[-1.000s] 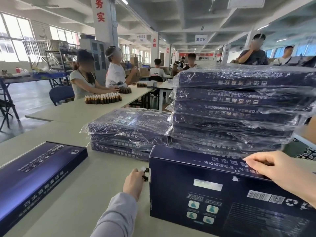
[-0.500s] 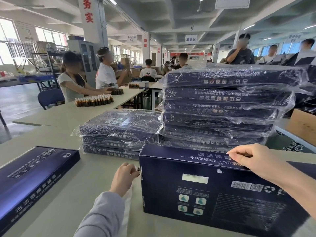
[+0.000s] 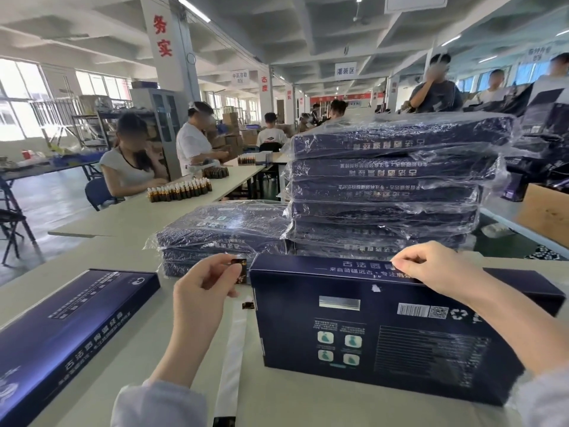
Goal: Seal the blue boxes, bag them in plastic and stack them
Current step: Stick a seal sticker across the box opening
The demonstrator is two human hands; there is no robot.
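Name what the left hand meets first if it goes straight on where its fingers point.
Likely the left end of the upright blue box; the left hand pinches a sticker beside it, depth unclear.

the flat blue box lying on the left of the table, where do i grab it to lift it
Probably by its right-hand long side wall, coming from the right. The flat box lies low and thin, and that wall is free. Put the thumb on top and the fingers under the edge. Both hands are busy: the left hand pinches a sticker, and the right hand holds the upright box.
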